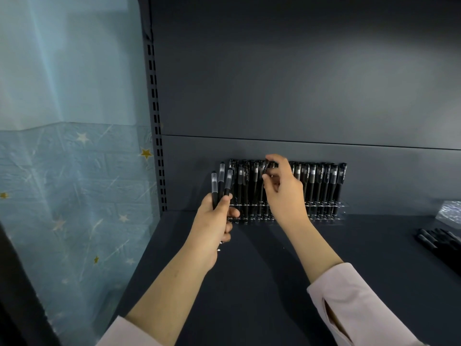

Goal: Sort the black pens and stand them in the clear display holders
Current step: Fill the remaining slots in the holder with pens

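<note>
While right hand (282, 193) pinches the top of one pen (265, 169) in the packed clear holder (331, 209) at the shelf (274, 270) back and left hand (214, 221) grips three spare pens (220, 183), risk: knuckles could nudge neighbours askew. Also, loose pens (434, 239) lie far right.

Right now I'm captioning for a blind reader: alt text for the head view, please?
The right hand pinches a pen among the black pens standing in a clear holder on a dark shelf. The left hand grips three more pens upright.

Right hand (282, 188) hides middle standing pens (321, 183); loose pens (436, 239) cut by right edge; print unreadable.
</note>
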`<state>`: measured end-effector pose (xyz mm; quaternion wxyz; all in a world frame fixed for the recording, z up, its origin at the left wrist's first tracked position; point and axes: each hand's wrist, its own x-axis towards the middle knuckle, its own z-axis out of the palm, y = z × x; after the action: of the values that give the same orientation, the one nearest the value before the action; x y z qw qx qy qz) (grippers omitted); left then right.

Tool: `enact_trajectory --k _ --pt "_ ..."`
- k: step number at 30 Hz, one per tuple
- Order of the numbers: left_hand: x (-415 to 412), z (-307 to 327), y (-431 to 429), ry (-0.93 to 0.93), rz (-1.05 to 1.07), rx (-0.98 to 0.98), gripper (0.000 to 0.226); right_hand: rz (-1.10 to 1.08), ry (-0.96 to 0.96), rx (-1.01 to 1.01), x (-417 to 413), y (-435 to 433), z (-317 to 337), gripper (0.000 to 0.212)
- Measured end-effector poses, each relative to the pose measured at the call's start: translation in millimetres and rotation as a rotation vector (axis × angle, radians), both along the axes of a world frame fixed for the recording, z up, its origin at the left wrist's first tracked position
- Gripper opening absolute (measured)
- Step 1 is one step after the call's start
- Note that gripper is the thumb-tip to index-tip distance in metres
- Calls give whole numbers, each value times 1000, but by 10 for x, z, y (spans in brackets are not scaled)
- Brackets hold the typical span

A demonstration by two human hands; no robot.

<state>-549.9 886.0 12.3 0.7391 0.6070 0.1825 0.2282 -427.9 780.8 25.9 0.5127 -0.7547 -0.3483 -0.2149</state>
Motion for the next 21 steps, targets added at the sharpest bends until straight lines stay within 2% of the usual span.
enact_trajectory --k 7,12,15,18,21 --pt "-19 5 -10 -20 7 27 16 -33 -110 -134 68 28 -61 42" --pt "-9 11 -28 2 4 -24 17 -31 -131 -131 -8 41 -30 42" --pt "-12 21 -36 -6 -1 -16 15 -13 -19 -55 -88 39 74 31" --pt "-22 20 -57 -14 -18 17 15 190 180 3 -208 35 183 18" --pt "-29 16 -66 -26 -35 23 16 339 368 67 -284 42 207 17"
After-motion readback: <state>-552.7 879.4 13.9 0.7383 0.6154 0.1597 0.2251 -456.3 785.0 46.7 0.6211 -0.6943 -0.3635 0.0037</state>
